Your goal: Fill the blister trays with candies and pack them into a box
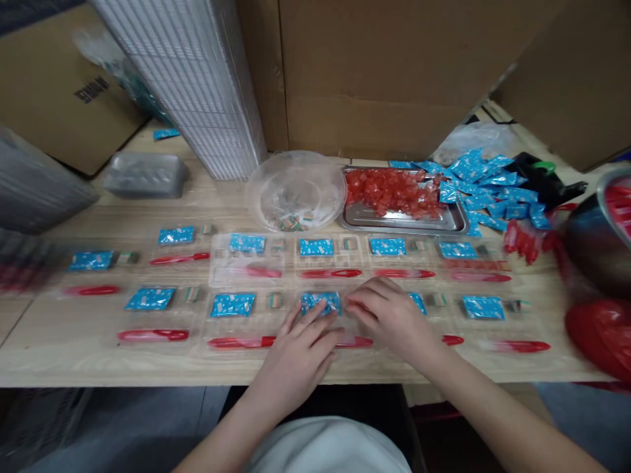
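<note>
My left hand [303, 341] lies with its fingers spread over a clear plastic tray, fingertips on or just above a blue patterned packet [321, 301]. Beside it, my right hand [392, 315] has thumb and fingers pinched together at the right side of that packet; whatever they hold is hidden. A red pen-like piece [357, 342] shows partly below my left hand. Two rows of similar trays surround my hands, each with a blue packet [233, 305], a small striped block [275, 300] and a red pen-like piece [152, 335].
Behind the trays stand a clear bowl [296, 190] with a few striped blocks and a metal tray [409, 225] of red wrapped pieces. Blue packets [493, 180] are heaped at right, near a metal pot [591, 223]. A tall stack of clear trays [192, 85] rises at back left.
</note>
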Demonstrator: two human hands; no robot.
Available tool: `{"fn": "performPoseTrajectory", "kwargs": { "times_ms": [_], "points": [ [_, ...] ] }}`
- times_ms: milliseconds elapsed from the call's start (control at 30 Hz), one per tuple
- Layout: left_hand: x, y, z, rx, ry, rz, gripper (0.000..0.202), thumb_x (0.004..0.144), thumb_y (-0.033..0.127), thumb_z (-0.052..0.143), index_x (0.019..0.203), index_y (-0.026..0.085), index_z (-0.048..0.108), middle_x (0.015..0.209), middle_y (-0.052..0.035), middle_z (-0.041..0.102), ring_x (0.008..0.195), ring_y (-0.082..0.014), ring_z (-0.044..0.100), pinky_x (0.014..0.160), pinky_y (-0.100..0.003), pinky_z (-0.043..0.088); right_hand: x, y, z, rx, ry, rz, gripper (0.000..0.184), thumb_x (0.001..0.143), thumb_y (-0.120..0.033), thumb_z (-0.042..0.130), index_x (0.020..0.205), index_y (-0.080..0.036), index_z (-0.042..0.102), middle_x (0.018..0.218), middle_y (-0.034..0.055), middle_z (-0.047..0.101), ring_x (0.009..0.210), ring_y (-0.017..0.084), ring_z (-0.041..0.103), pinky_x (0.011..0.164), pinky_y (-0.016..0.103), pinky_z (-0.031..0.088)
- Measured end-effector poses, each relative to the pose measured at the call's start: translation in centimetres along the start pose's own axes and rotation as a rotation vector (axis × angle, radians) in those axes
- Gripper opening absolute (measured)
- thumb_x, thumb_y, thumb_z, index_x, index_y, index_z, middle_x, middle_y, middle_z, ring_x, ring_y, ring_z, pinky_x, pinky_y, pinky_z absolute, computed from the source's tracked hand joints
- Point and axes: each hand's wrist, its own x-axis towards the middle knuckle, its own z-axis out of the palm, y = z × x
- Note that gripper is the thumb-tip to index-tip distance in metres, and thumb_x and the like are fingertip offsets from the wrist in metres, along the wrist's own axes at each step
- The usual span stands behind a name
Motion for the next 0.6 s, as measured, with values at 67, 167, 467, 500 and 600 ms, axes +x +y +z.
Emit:
{"fn": "performPoseTrajectory", "kwargs": {
  "times_ms": [67,167,467,500,600],
  "points": [
    [0.0,0.0,0.1,0.002,0.013,-0.001,0.03,0.091,0.023,0.046,0.12,0.026,0.054,0.133,-0.0013,0.054,0.136,-0.0219,0.03,0.112,-0.052,0.022,0.1,-0.4,0.3,-0.137,-0.024,-0.03,0.009,0.086,-0.018,0.056,0.084,-0.016,0.065,0.08,0.0071,0.065,0.079,0.021,0.056,0.077,0.036,0.047],
    [0.0,0.0,0.2,0.0,0.032,0.004,0.029,0.09,0.022,0.047,0.117,0.026,0.056,0.132,-0.002,0.055,0.136,-0.0224,0.031,0.112,-0.052,0.023,0.4,-0.7,0.1,-0.252,-0.091,0.003,0.005,0.082,-0.016,0.06,0.082,-0.015,0.064,0.078,0.0085,0.064,0.078,0.023,0.056,0.074,0.037,0.047],
    [0.0,-0.2,0.3,-0.007,0.043,0.009,0.03,0.09,0.02,0.047,0.118,0.026,0.056,0.13,-0.0026,0.056,0.135,-0.0222,0.033,0.112,-0.051,0.024,9.6,10.7,-4.1,-0.441,0.024,0.387,0.022,0.084,-0.013,0.046,0.096,-0.014,0.065,0.1,0.0149,0.064,0.095,0.026,0.058,0.079,0.035,0.043],
    [0.0,-0.2,0.3,-0.009,0.038,0.001,0.03,0.091,0.02,0.046,0.119,0.026,0.055,0.132,-0.0021,0.055,0.135,-0.0218,0.032,0.112,-0.051,0.024,10.4,11.9,-4.1,-0.473,0.005,0.405,0.024,0.083,-0.009,0.045,0.095,-0.013,0.065,0.102,0.0172,0.063,0.097,0.028,0.057,0.079,0.036,0.043],
    [-0.1,-0.2,0.4,-0.021,0.018,-0.009,0.031,0.092,0.022,0.044,0.122,0.026,0.052,0.135,-0.0003,0.052,0.137,-0.02,0.029,0.113,-0.05,0.023,10.5,13.1,-3.9,-0.45,0.016,0.439,0.024,0.083,-0.011,0.045,0.098,-0.011,0.063,0.101,0.0181,0.063,0.094,0.029,0.059,0.077,0.038,0.044]
  ]
}}
